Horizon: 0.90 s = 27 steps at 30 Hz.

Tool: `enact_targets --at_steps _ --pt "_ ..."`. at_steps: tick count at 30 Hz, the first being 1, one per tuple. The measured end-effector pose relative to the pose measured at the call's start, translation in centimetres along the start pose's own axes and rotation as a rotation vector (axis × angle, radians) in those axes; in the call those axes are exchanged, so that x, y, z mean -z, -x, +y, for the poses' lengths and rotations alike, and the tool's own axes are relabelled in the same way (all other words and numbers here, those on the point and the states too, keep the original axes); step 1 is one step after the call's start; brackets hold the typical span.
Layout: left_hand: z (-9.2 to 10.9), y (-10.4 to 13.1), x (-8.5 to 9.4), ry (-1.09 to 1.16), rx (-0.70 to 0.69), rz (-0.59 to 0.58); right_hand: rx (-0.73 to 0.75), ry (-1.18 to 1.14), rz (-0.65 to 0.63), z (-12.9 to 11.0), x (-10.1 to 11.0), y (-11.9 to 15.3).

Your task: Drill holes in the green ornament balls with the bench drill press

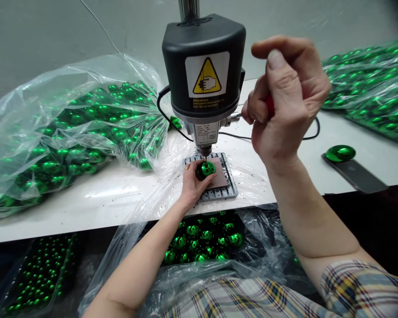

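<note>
My left hand (193, 183) grips a shiny green ball (208, 169) between thumb and fingers. The ball rests on a pinkish pad (221, 174) over the slotted metal base (232, 190) of a small drill press (202, 44). The drill tip meets the top of the ball or stands just above it; I cannot tell which. Raised at the right of the machine, my right hand (285, 92) is closed around its lever, whose red knob (269, 106) shows between the fingers. A ring is on a left finger.
Clear plastic bags of green balls lie at the left (86, 119) and right (371, 84). An open bag of balls (205, 236) sits below the table edge. A phone (358, 174) with a green piece (341, 153) on it lies at right. Dark shavings dot the white table (119, 194).
</note>
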<state>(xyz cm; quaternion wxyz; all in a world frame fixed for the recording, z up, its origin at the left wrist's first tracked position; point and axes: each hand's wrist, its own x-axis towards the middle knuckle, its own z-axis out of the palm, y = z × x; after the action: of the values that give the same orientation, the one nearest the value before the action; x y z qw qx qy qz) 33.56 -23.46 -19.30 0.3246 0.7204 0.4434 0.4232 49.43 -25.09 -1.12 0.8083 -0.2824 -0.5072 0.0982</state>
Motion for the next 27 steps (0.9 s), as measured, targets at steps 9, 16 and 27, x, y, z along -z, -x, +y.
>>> enact_targets --at_steps 9,16,27 --pt "-0.2 0.0 -0.1 -0.01 -0.029 0.018 0.078 -0.004 0.017 0.0 0.7 3.0" --pt "-0.2 -0.1 -0.1 -0.047 -0.108 0.025 0.12 0.094 0.036 0.9 1.7 4.6" --pt "0.3 0.0 0.1 -0.068 -0.078 0.004 0.373 0.015 -0.062 4.5 3.6 6.0"
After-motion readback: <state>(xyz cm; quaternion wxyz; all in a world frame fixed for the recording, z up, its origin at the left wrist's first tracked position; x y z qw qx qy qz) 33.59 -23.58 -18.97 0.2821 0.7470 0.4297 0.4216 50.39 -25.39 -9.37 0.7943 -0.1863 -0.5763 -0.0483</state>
